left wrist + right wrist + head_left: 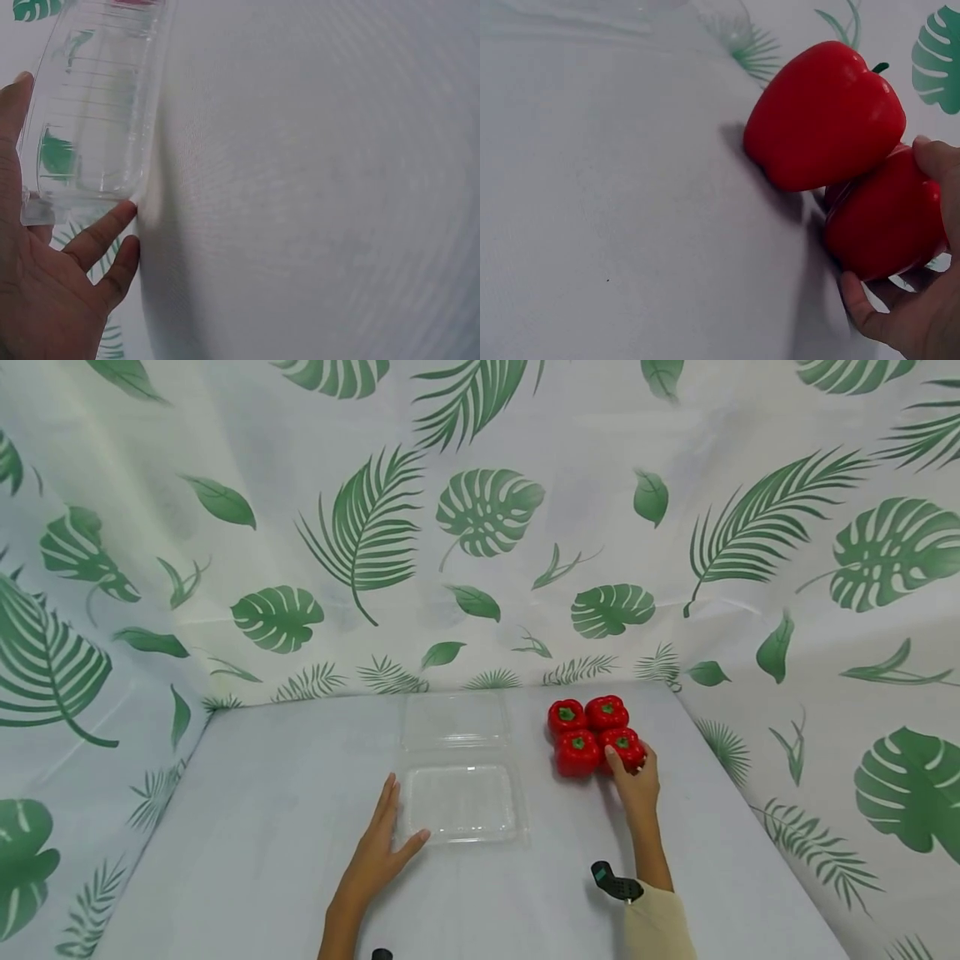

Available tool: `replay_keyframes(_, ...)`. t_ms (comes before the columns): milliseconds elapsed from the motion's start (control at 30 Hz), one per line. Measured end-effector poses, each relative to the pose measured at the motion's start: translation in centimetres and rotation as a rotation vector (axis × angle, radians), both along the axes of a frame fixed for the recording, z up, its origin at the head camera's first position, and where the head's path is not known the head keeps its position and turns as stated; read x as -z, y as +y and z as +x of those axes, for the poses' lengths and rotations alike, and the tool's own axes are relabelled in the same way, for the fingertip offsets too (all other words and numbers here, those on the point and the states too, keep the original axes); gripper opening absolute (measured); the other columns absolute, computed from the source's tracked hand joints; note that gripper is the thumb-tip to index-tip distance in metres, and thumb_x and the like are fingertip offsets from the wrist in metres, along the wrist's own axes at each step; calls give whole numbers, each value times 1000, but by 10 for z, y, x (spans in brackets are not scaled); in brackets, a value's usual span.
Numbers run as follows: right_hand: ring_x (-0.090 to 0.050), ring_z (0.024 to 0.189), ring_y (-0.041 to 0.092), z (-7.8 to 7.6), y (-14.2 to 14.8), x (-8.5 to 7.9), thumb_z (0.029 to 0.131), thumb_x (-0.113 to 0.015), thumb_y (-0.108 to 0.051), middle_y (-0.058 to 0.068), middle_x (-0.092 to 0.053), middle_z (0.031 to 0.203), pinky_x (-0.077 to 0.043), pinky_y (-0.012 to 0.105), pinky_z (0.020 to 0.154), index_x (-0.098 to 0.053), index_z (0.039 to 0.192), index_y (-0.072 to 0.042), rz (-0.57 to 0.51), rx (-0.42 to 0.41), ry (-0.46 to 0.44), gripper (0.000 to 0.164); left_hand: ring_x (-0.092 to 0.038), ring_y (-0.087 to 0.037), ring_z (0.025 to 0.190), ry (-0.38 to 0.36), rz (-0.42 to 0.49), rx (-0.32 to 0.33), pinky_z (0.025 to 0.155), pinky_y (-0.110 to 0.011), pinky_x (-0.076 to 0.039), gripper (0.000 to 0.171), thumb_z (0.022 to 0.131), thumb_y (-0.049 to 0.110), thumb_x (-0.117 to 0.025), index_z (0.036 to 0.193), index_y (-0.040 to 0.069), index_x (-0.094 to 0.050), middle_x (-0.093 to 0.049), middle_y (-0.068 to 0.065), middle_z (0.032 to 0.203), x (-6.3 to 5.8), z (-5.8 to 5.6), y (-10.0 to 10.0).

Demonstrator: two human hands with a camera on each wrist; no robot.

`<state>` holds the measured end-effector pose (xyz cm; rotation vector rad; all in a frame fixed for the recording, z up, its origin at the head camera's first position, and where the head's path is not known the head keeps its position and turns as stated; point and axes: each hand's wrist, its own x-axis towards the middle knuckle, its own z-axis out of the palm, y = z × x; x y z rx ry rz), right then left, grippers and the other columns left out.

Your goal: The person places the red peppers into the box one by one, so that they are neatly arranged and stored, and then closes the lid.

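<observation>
Several red bell peppers [577, 755] with green stems stand in a tight cluster to the right of a clear plastic clamshell box [460, 841]. Curled round the near right bell pepper [889, 214] are the fingers and thumb of my right hand [639, 785]. A neighbouring bell pepper [825, 116] stands right beside it in the right wrist view. The box lies with its lid [455, 722] folded back toward the wall. Spread along the box's left side and near left corner, my left hand [382, 852] has fairly straight fingers, fingertips right at the plastic edge.
A white cloth-covered table [285, 827] bears everything. Leaf-printed sheeting [495, 510] rises behind it and on both sides. A black wrist camera [617, 883] sits on the right forearm by a light sleeve [660, 927].
</observation>
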<state>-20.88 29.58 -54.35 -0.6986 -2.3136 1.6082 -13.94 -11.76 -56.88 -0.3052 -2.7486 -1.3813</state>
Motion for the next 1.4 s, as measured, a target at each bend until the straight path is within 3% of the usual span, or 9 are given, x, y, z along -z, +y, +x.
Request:
replay_keyframes(67,-37,135,37,1,1,2,90,-58,-58,21,-30,156,-44,49,107,-17,155,-10,10,21,10,91,-23,-33,149,1,-1,0,115,-58,-27,97,88,50,-67,157,10,-13,-7,-8,166,1,0,1)
replay_keyframes(167,-43,130,35,3,2,5,89,-58,-60,21,-36,152,-54,25,91,-22,154,-11,26,54,27,89,-26,-33,147,6,-4,-5,115,-58,-28,97,88,51,-67,158,11,-13,-7,-8,166,3,1,1)
replay_keyframes(300,-46,127,35,8,2,7,90,-58,-59,21,-41,148,-43,0,66,-26,153,-10,24,105,61,87,-33,-33,145,11,11,-8,114,-58,-30,97,87,48,-69,158,14,-13,-8,-6,166,4,0,1)
replay_keyframes(367,-47,126,35,11,3,8,91,-58,-57,22,-42,147,-47,5,72,-28,152,-9,38,132,79,84,-36,-33,143,10,19,-6,113,-58,-31,97,87,47,-70,158,16,-12,-8,-5,166,4,-1,0)
replay_keyframes(467,-47,126,35,14,6,9,91,-58,-55,21,-44,146,-55,31,91,-29,152,-10,93,156,87,81,-40,-33,141,2,20,-3,113,-58,-33,97,87,47,-70,158,18,-11,-8,-4,166,5,-2,0)
replay_keyframes(600,-43,131,39,15,11,9,92,-59,-52,21,-38,152,-45,56,105,-21,156,-16,146,120,81,82,-43,-34,139,-15,27,-3,112,-57,-34,97,87,49,-69,158,18,-11,-7,-5,166,5,-2,-1)
replay_keyframes(800,-22,149,38,13,15,11,95,-58,-46,13,-22,163,-29,64,112,-13,158,-28,196,-22,68,80,-43,-34,139,-17,26,-1,112,-56,-34,99,86,53,-68,158,18,-10,-7,-5,166,5,-1,-1)
replay_keyframes(1033,-28,147,35,13,16,17,94,-59,-45,10,-30,160,-33,64,110,-25,155,-28,159,-50,133,72,-44,-36,138,10,19,-4,111,-57,-35,97,87,47,-69,158,15,-12,-8,-8,166,5,-1,0)
replay_keyframes(1400,-30,144,33,14,23,19,87,-73,-37,12,-32,156,-36,59,110,-22,153,-24,104,-87,162,84,-42,-34,140,-12,16,-10,113,-57,-32,96,88,45,-69,158,15,-11,-6,-7,166,4,0,-1)
